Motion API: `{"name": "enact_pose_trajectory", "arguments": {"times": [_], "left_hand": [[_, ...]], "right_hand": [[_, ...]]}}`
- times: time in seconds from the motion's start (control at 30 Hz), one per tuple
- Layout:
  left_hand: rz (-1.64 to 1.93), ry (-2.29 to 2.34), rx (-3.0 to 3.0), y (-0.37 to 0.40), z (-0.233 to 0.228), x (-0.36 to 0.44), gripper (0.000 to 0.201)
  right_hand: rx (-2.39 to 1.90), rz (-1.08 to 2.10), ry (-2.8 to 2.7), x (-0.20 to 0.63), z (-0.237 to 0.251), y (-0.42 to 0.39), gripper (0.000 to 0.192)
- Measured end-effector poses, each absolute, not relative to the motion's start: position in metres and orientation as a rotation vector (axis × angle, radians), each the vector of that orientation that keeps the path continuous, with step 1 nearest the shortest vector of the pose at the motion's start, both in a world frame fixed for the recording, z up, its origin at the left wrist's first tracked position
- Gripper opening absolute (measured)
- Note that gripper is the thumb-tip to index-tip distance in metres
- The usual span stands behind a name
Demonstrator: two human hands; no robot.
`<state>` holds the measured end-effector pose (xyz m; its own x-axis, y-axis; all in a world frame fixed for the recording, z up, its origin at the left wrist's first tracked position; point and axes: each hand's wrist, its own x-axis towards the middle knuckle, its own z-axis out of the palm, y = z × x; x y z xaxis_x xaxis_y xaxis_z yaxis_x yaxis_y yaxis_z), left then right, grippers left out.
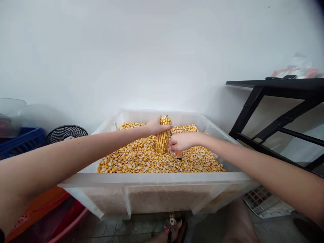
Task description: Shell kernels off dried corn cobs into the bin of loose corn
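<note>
My left hand is wrapped round the upper part of a yellow corn cob, which stands nearly upright with its lower end at the loose kernels. Close against the cob's right side, my right hand is closed on a hand tool with an orange-brown, dark-ended handle. A bit of its thin dark shaft shows above my fingers; its tip is hidden. Both hands are over a large whitish plastic tub holding the kernels.
A black metal-framed table stands to the right, with plastic bags on top. On the left are a blue crate, a black fan guard and a pink basin. Below right sits a white basket; a foot shows under the tub.
</note>
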<state>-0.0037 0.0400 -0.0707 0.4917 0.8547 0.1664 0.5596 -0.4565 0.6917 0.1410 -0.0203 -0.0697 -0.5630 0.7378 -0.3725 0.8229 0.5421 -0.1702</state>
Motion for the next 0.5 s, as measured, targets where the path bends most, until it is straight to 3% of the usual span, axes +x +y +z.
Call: {"name": "enact_pose_trajectory", "arguments": {"times": [0.2, 0.5], "left_hand": [[0.638, 1.101, 1.874, 0.063, -0.082, -0.017, 0.042], [0.632, 1.069, 1.82, 0.068, -0.086, -0.018, 0.038]], "right_hand": [[1.383, -0.3, 2.575, 0.137, -0.064, -0.034, 0.029], [1.416, -0.125, 2.547, 0.129, -0.067, -0.036, 0.032]]}}
